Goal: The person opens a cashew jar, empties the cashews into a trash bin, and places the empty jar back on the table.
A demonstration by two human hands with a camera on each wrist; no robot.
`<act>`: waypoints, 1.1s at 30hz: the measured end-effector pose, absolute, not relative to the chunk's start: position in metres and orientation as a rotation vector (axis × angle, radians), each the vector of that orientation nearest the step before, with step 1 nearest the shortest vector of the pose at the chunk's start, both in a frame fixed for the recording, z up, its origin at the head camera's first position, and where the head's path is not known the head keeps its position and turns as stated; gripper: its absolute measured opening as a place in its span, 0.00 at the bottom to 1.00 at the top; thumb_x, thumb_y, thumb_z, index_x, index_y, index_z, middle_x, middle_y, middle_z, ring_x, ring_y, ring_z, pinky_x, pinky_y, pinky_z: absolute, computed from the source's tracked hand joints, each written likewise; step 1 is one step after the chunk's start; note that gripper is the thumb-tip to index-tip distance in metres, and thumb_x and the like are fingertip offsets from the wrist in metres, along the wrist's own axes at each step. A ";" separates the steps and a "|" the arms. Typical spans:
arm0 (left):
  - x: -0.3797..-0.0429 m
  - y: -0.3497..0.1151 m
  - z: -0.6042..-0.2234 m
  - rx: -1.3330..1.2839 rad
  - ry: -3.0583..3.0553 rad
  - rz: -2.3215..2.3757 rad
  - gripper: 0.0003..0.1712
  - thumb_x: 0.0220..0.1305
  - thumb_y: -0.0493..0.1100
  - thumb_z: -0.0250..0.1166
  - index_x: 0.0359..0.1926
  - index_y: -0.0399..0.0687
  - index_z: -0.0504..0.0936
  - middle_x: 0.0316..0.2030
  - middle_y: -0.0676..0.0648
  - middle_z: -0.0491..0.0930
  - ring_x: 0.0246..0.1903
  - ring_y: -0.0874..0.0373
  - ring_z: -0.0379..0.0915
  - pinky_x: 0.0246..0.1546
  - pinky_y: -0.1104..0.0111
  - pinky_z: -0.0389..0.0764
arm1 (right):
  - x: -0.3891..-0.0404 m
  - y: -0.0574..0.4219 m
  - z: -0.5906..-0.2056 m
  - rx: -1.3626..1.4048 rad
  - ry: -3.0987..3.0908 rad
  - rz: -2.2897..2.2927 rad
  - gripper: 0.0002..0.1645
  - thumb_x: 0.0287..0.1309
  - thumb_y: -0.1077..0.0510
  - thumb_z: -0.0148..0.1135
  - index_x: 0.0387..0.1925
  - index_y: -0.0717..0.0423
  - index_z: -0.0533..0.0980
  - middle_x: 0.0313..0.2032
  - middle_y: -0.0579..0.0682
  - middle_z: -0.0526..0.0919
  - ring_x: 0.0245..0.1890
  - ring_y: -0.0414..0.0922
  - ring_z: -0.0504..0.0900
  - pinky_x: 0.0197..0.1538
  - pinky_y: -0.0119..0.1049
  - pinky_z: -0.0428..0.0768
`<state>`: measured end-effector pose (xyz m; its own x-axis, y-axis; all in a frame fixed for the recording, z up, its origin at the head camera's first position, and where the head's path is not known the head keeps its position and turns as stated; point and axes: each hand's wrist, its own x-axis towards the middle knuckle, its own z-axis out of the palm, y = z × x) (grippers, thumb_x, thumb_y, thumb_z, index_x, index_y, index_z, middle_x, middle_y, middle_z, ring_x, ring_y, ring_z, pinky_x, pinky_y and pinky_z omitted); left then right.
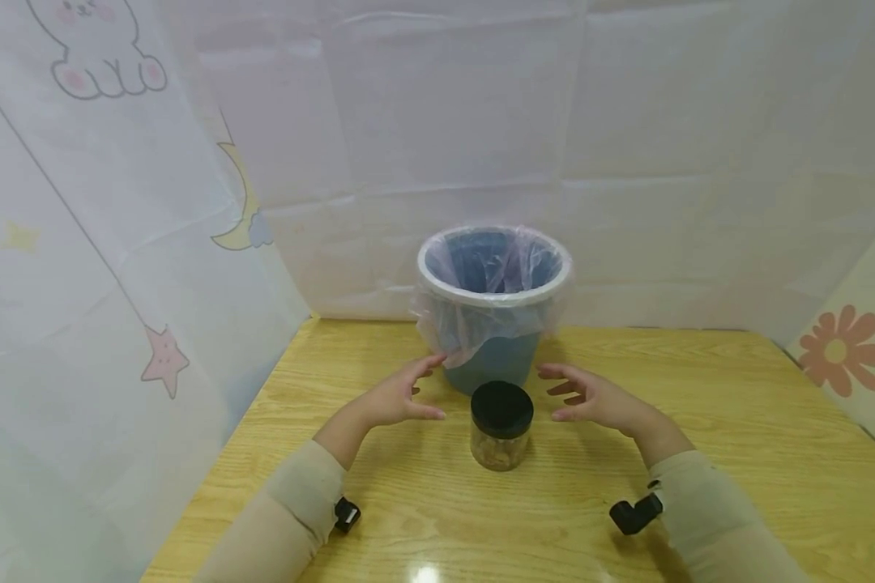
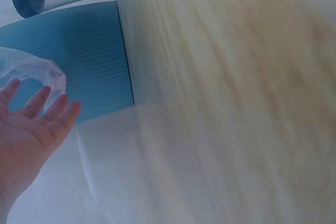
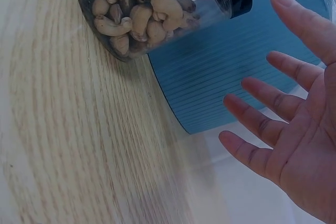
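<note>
A clear jar (image 1: pixel 500 450) with a black lid (image 1: pixel 501 407) stands upright on the wooden table. In the right wrist view cashew nuts (image 3: pixel 139 17) fill its lower part. My left hand (image 1: pixel 397 397) is to the left of the jar, fingers spread and holding nothing. On the other side, my right hand (image 1: pixel 596 400) faces it the same way, its thumb and fingers apart. Both palms turn toward the jar with gaps between. Directly behind the jar stands a blue bin (image 1: pixel 499 356), its white rim (image 1: pixel 497 300) draped with a thin pinkish plastic bag (image 1: pixel 448 328).
The yellowish wooden table (image 1: pixel 408 506) extends to a pale cloth backdrop (image 1: pixel 481 121) behind the bin. Printed cloth (image 1: pixel 66 324) hangs along the left side, and a flower print (image 1: pixel 838 350) shows at right. A small black camera (image 1: pixel 634 512) sits at the right wrist.
</note>
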<state>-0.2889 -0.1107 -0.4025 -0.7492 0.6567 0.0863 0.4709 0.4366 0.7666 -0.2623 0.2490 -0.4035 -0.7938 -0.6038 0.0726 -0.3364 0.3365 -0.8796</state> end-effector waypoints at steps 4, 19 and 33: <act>-0.289 -0.109 -0.404 0.997 2.443 1.210 0.52 0.51 0.47 0.70 0.70 0.58 0.48 0.68 0.50 0.51 0.65 0.45 0.50 0.58 0.48 0.61 | -0.263 0.247 -0.404 -0.867 2.352 -1.419 0.43 0.53 0.56 0.65 0.67 0.56 0.54 0.64 0.63 0.57 0.57 0.67 0.62 0.54 0.62 0.64; -0.288 -0.100 -0.405 1.024 2.392 1.205 0.50 0.51 0.48 0.70 0.70 0.57 0.50 0.67 0.47 0.54 0.64 0.44 0.52 0.57 0.49 0.62 | -0.267 0.241 -0.408 -0.908 2.316 -1.421 0.43 0.54 0.59 0.64 0.67 0.60 0.53 0.63 0.68 0.55 0.56 0.69 0.62 0.54 0.62 0.63; -0.285 -0.084 -0.414 1.041 2.320 1.167 0.52 0.51 0.53 0.69 0.70 0.56 0.47 0.67 0.45 0.54 0.64 0.45 0.54 0.58 0.51 0.63 | -0.266 0.232 -0.419 -0.933 2.301 -1.419 0.42 0.53 0.65 0.63 0.66 0.66 0.53 0.62 0.70 0.57 0.55 0.69 0.64 0.53 0.63 0.64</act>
